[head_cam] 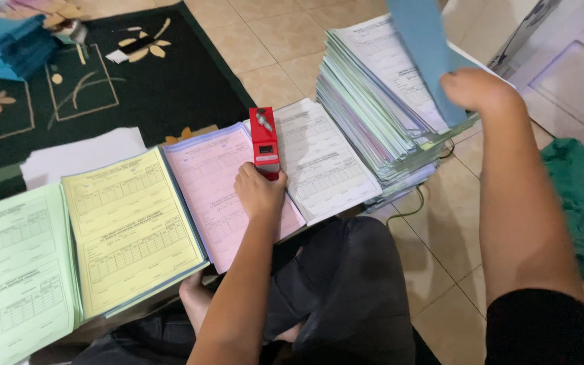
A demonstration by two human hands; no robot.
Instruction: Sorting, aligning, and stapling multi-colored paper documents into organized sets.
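Left hand (259, 192) grip closed around red stapler (265, 144), resting on pink form stack (214, 189) between yellow forms (133, 230) and white forms (322, 159). Right hand (474, 89) grip pinching blue sheet (424, 47), raised above tall collated pile (373, 101) on tiled floor (285, 40).

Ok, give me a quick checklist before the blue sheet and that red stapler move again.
1. Left hand grips red stapler: ok.
2. Stapler rests on pink forms: ok.
3. Right hand holds blue sheet above the tall stack: ok.
4. Tall stack squared: not ok, edges fanned.
5. Stapler loaded: cannot tell.
6. Yellow forms and green forms lie flat alongside: ok.
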